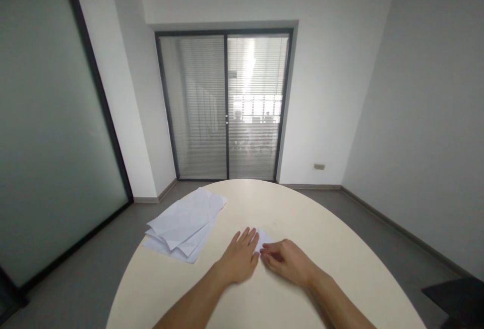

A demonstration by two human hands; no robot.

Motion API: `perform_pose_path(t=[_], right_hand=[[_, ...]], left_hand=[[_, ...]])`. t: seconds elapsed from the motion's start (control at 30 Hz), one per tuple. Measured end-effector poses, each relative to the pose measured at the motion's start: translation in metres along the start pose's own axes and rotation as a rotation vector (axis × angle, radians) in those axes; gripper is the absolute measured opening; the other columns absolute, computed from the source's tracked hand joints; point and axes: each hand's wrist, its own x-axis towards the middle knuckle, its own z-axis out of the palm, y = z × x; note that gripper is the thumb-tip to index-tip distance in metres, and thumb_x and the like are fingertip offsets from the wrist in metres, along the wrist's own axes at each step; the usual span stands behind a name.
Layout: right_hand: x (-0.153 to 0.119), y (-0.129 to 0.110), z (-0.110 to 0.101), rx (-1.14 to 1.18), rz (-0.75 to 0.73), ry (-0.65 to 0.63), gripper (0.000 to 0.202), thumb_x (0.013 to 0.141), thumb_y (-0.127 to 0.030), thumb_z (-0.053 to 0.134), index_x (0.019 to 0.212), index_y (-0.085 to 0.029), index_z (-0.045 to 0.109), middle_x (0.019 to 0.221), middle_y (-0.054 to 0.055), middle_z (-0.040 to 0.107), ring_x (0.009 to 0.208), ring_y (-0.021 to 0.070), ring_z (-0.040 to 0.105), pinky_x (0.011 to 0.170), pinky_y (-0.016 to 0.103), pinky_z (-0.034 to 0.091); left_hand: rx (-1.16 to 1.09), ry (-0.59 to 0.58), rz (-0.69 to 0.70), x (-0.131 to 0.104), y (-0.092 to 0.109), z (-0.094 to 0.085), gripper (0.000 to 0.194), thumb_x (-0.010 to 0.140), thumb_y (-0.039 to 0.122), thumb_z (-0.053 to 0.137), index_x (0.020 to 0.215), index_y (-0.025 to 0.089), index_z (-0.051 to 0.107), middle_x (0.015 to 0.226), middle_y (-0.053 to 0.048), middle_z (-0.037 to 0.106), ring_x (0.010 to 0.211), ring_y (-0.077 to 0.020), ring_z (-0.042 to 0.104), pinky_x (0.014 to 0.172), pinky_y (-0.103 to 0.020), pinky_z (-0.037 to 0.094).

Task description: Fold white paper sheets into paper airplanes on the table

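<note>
A small piece of folded white paper [264, 237] lies on the round cream table, partly hidden by both hands. My left hand [239, 260] rests flat with its fingers stretched out, covering the paper's left side. On the other side, my right hand [286, 262] has its fingers closed in a pinch at the paper's near right edge. How the paper is folded under the hands cannot be made out.
A loose stack of white paper sheets [188, 220] lies at the table's left edge. The round table [325, 240] curves away ahead. Beyond it is a glass door with blinds [227, 107]. Something dark [456, 293] juts in at lower right.
</note>
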Motion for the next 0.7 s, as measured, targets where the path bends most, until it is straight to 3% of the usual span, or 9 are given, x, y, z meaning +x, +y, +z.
perform_pose_path(t=[0.1,0.17,0.23,0.4,0.7], right_hand=[[0.002,-0.001,0.001,0.006,-0.037,-0.006,0.038,0.096,-0.037,0.038,0.118,-0.026,0.066,0.113,0.005,0.072,0.105,0.0211,0.065,0.096,0.035,0.046],[0.003,0.003,0.004,-0.026,-0.037,-0.015,0.044,0.097,-0.042,0.038,0.136,-0.028,0.053,0.137,0.006,0.057,0.130,0.0260,0.049,0.110,0.046,0.034],[0.004,0.009,0.009,-0.065,0.006,-0.040,0.052,0.097,-0.048,0.037,0.144,-0.027,0.043,0.148,0.007,0.044,0.139,0.0284,0.037,0.114,0.052,0.026],[0.004,0.020,0.017,-0.098,0.059,-0.094,0.069,0.093,-0.059,0.040,0.150,-0.022,0.030,0.156,0.011,0.026,0.145,0.0283,0.024,0.117,0.053,0.020],[-0.001,0.013,0.002,-0.064,-0.002,-0.070,0.067,0.088,-0.047,0.054,0.146,-0.017,0.040,0.151,0.012,0.038,0.140,0.0273,0.035,0.117,0.043,0.027]], left_hand=[[-0.031,0.009,0.026,-0.001,-0.002,-0.004,0.056,0.098,0.038,0.030,0.149,0.018,0.030,0.157,-0.009,0.025,0.146,-0.0261,0.017,0.117,-0.048,0.016],[-0.052,0.006,0.039,-0.002,-0.004,-0.006,0.056,0.097,0.039,0.032,0.149,0.018,0.030,0.156,-0.009,0.027,0.145,-0.0260,0.018,0.117,-0.048,0.017],[-0.071,0.006,0.055,-0.002,-0.005,-0.007,0.057,0.097,0.039,0.034,0.149,0.019,0.030,0.156,-0.009,0.028,0.145,-0.0257,0.019,0.118,-0.047,0.016],[-0.095,0.023,0.078,-0.002,-0.006,-0.005,0.059,0.094,0.036,0.040,0.150,0.020,0.028,0.156,-0.008,0.030,0.144,-0.0248,0.021,0.118,-0.046,0.015],[-0.081,0.038,0.069,-0.002,-0.002,-0.006,0.056,0.095,0.038,0.037,0.148,0.020,0.032,0.155,-0.008,0.032,0.143,-0.0245,0.024,0.117,-0.046,0.017]])
